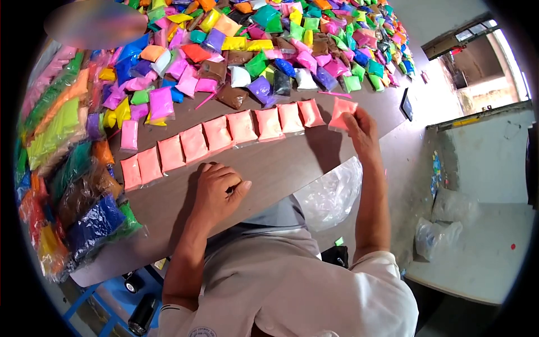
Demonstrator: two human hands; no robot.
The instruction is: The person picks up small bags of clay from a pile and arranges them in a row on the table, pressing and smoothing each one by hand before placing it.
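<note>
My right hand [364,133] pinches a salmon-pink packet [340,114] by its lower right corner, at the right end of a row of similar packets. Several salmon-pink packets lie side by side in that row, among them one near the middle [242,127] and one at the left end [131,173]. Clear plastic edges show along their near sides. My left hand [218,190] rests on the table just below the row, its fingers curled into a loose fist with nothing visible in them.
A large heap of multicoloured packets [258,67] covers the far side of the table [269,174]. Bigger plastic bags of coloured packets [92,219] stack up at the left. A clear plastic bag [331,194] hangs at the near edge. A dark phone [406,105] lies at the right edge.
</note>
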